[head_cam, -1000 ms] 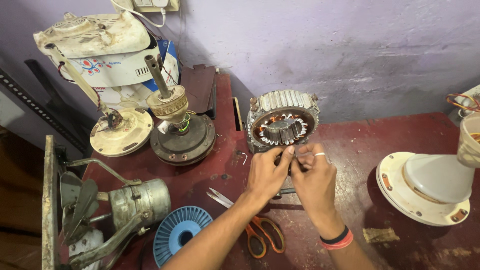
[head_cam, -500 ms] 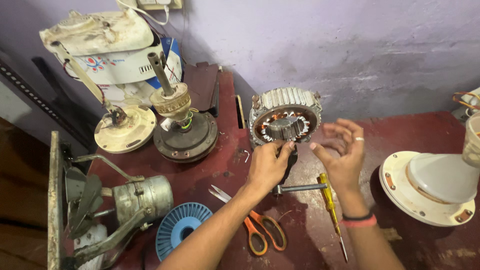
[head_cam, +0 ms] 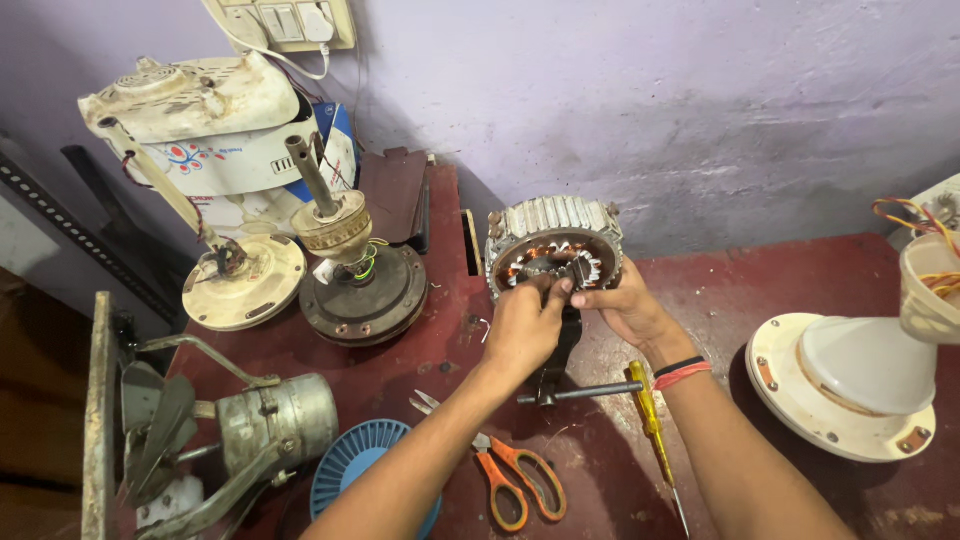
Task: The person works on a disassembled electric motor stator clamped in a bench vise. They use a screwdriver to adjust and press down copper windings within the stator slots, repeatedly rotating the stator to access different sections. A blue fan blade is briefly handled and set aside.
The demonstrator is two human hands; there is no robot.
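Fingers of both hands pinch at the front opening of the motor stator (head_cam: 553, 250), which stands upright on the bench (head_cam: 800, 270) against the wall; left hand (head_cam: 522, 330) and right hand (head_cam: 622, 308) meet there, seemingly working its winding. What they grip is hidden. Steady, delicate pulling seems called for.

The right hand (head_cam: 625, 308), lifted open and clear of the stator (head_cam: 553, 250) half a second ago, is back at its front face, fingers touching the left hand (head_cam: 520, 330); both now pinch at the core; the screwdriver (head_cam: 652, 430), uncovered then, lies beside the right wrist.
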